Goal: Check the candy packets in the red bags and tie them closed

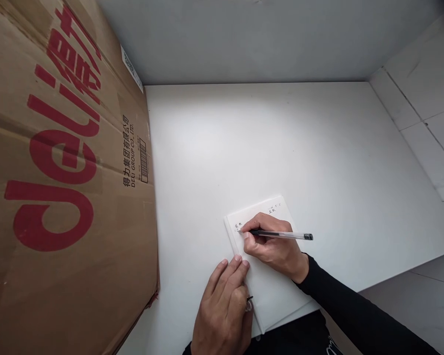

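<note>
My right hand grips a clear-barrelled pen with a black end. The pen's tip touches the upper left of a white notebook page, just below small handwritten characters. More small writing stands near the page's top right. My left hand rests along the notebook's left edge, fingers stretched forward and close together, fingertips on the paper. A small clear pen cap with a black clip pokes out at its thumb side, held between thumb and index finger. Most of that thumb is hidden.
A big brown cardboard box with red lettering stands along the left of the white table. A grey-white wall rises behind the table. Pale tiles show at the right. The notebook lies near the front edge.
</note>
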Demonstrator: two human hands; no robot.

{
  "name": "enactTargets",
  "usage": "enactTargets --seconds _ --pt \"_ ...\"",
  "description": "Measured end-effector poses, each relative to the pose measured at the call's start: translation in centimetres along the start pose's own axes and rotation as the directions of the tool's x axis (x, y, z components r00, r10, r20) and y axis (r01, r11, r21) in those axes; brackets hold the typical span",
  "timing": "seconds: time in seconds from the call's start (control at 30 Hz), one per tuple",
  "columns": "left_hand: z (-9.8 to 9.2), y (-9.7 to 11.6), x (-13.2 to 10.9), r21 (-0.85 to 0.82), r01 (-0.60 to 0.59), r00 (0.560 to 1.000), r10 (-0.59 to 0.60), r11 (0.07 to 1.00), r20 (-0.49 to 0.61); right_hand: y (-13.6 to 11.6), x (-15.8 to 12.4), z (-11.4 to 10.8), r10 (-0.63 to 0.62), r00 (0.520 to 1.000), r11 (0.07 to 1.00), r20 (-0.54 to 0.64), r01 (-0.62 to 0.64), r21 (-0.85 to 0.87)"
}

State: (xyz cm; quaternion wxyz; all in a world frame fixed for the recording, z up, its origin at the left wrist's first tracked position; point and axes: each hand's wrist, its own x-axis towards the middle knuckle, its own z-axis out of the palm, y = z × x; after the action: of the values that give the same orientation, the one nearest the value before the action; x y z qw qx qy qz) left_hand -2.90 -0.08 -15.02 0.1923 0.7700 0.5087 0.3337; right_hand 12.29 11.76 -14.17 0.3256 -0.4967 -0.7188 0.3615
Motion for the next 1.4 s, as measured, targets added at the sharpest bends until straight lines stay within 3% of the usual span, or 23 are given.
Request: enactTargets --seconds 0.3,1.4 --pt "0.14 -0.03 -0.16 0.013 -0.003 1.000 0.003 1.000 -0.001 0.04 -0.09 -0.20 0.054 0.998 0.998 -0.032 -0.053 0.044" --pt "-0.05 0.28 0.21 0.012 0.009 1.000 -0.009 1.000 0.010 0.04 0.10 -0.12 0.035 0.999 0.999 -0.025 -0.034 0.027"
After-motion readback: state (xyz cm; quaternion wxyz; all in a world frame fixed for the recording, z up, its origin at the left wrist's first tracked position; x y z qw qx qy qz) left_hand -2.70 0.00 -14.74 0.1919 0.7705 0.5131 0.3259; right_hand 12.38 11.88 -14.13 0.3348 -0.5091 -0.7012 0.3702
